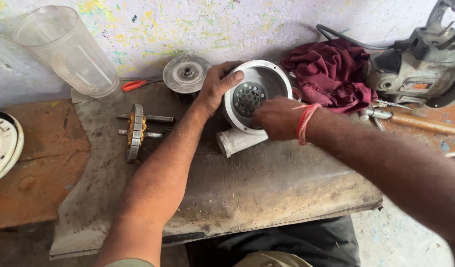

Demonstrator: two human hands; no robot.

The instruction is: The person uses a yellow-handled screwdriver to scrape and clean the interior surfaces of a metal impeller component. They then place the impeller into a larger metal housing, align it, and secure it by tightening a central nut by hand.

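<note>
A white round housing (268,77) with a perforated grille inside and a short spout lies tilted on a grey sheet-covered bench (247,188). My left hand (216,86) grips its left rim, thumb over the edge. My right hand (277,117), with a red thread at the wrist, rests at the lower rim with fingers reaching into the opening; whether it holds something small is hidden.
A motor stator with long bolts (136,131) lies to the left. Behind are a round metal disc part (186,73), red-handled pliers (134,85) and a clear plastic jar (69,52). A maroon cloth (331,74), power tool (420,64) and wooden-handled tool (420,122) sit right.
</note>
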